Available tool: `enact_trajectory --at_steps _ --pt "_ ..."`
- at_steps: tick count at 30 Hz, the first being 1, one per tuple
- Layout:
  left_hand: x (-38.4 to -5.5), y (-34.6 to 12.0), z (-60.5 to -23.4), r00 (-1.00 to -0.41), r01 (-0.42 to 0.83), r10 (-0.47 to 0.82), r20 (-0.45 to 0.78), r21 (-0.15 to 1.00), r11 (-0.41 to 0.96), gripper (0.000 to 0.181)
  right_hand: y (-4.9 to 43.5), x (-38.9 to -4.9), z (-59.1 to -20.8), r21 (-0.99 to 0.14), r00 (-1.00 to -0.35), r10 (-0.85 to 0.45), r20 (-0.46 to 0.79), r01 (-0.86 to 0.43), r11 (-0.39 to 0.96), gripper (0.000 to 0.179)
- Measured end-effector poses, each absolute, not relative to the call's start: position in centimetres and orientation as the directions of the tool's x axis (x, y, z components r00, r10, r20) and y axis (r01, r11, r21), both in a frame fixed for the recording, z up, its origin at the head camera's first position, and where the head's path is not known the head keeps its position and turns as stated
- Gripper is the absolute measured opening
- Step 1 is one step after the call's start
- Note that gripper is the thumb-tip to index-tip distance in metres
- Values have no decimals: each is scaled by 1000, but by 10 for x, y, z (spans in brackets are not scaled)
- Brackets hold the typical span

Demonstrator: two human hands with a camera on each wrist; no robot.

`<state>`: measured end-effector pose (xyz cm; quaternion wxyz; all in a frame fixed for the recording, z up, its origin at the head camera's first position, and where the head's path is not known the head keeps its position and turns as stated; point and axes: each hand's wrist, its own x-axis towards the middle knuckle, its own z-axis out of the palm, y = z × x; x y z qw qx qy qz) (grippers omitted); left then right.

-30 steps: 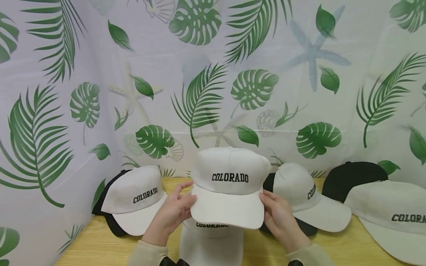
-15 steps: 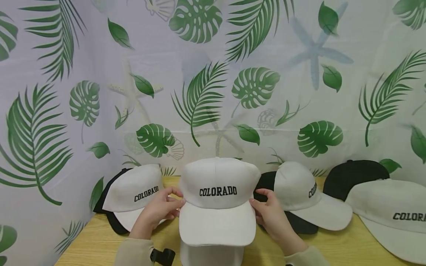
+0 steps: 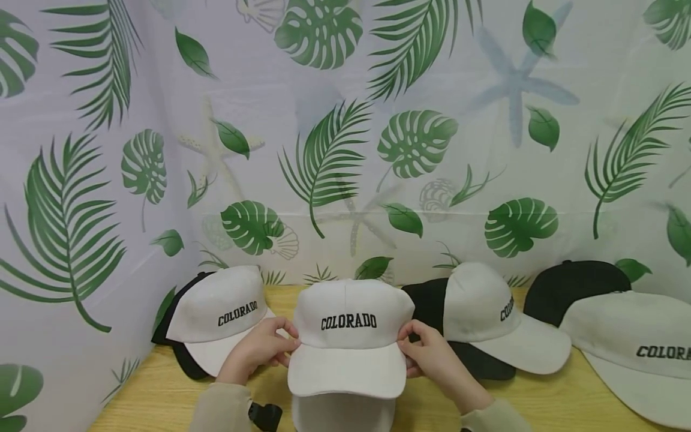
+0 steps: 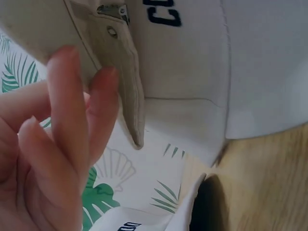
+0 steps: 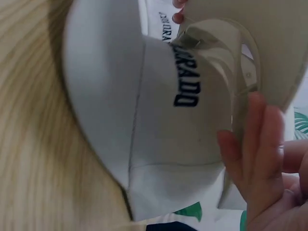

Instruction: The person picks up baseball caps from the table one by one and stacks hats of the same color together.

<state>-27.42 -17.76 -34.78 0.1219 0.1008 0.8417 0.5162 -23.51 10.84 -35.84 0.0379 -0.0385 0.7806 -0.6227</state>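
Left hand (image 3: 261, 348) and right hand (image 3: 429, 351) each pinch a side of the upper white cloth cap with black COLORADO lettering (image 3: 349, 336), above a matching lower white cap (image 3: 342, 414) on the wooden desk (image 3: 162, 390). Looks like stacking; next needs brims aligned. Wrist views expose the metal strap buckle (image 4: 114, 11) and lower lettering; head view hides both.

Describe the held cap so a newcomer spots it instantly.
Find the wooden table below the leafy cloth. Between the left hand and right hand, over another white cap, is the white COLORADO cap. Unlike its neighbours, it is held at both sides.
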Motion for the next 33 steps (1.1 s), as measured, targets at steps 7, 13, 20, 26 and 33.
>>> enact_trajectory --at_steps 7,13,20,26,33 --pt "-273 -178 -354 -946 56 304 -116 862 504 15 109 -238 -371 -939 -987 -150 -64 9 342 20" --pt "-272 -175 -358 -948 52 278 -157 784 619 25 106 -235 -373 -897 -969 -226 -104 -7 443 24" --pt "-271 -174 -364 -936 86 308 -171 738 669 35 105 -232 -376 -860 -941 -310 -133 -46 508 36" --pt "-271 -173 -370 -922 66 330 -203 758 649 39 105 -233 -384 -859 -911 -385 -145 -77 507 35" --pt "-269 -171 -374 -915 73 341 -217 740 668 39 105 -229 -388 -861 -881 -431 -195 -56 505 35"
